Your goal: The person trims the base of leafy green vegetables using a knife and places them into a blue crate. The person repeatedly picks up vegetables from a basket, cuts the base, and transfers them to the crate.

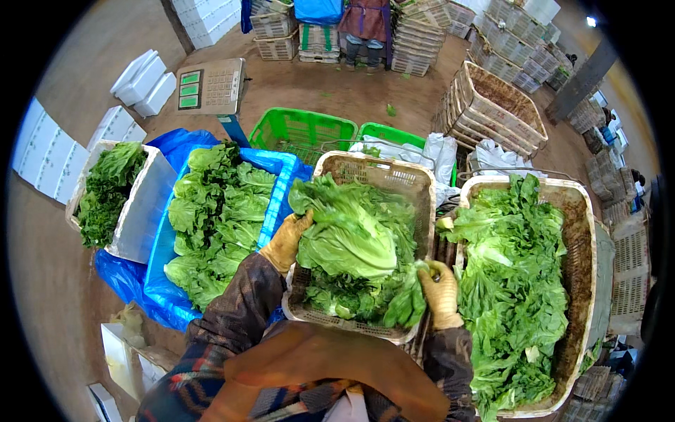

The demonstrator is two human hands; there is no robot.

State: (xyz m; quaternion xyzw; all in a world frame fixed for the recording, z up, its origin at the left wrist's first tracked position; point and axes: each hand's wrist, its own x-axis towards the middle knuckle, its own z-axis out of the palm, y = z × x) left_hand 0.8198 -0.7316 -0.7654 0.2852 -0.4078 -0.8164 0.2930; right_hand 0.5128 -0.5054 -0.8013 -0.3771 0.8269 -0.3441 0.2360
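My left hand (286, 240), in a yellowish glove, grips a leafy lettuce head (353, 232) at its left side, over the middle plastic crate (430, 190). My right hand (442, 293), gloved alike, pinches a loose lettuce leaf (408, 300) at that crate's right edge. Loose leaves lie in the crate below the head. On the right, a larger dirty crate (593, 264) holds a heap of lettuce (517, 295). To the left, a crate lined with blue plastic (158, 264) holds lettuce heads in rows (221, 211).
A white foam box (140, 211) of dark greens stands far left. Behind are a scale display (211, 87), a green crate (303, 129) and stacked crates (495, 105). A person (364, 26) stands at the back among more crates. A metal post (582, 79) rises at the right.
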